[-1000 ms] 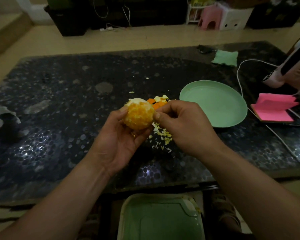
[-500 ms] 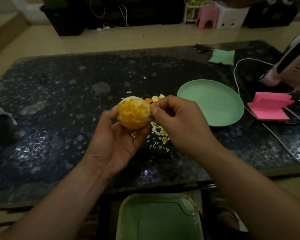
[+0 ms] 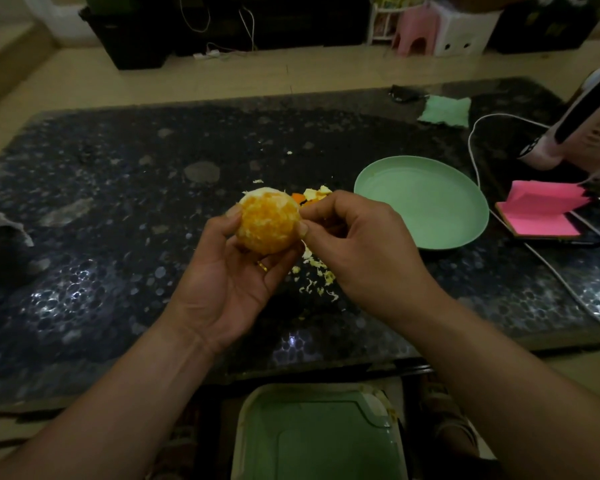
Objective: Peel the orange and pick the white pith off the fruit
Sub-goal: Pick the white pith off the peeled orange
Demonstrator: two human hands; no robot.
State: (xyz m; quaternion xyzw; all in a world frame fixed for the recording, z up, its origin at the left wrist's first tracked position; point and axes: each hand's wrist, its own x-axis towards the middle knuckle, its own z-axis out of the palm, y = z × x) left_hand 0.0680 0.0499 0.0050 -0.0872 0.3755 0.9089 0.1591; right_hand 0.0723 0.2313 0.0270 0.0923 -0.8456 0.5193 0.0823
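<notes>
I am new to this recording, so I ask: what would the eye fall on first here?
The orange, peeled but flecked with white pith, glows at the centre, held in the left hand while the right hand pinches at its right side. To the right lies a green plate, and pith scraps litter the dark table under the hands.

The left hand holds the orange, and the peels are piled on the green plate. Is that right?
Not quite. The left hand does hold the orange, but the peels are piled on the table beside the plate, not on it. The head view shows this.
</notes>
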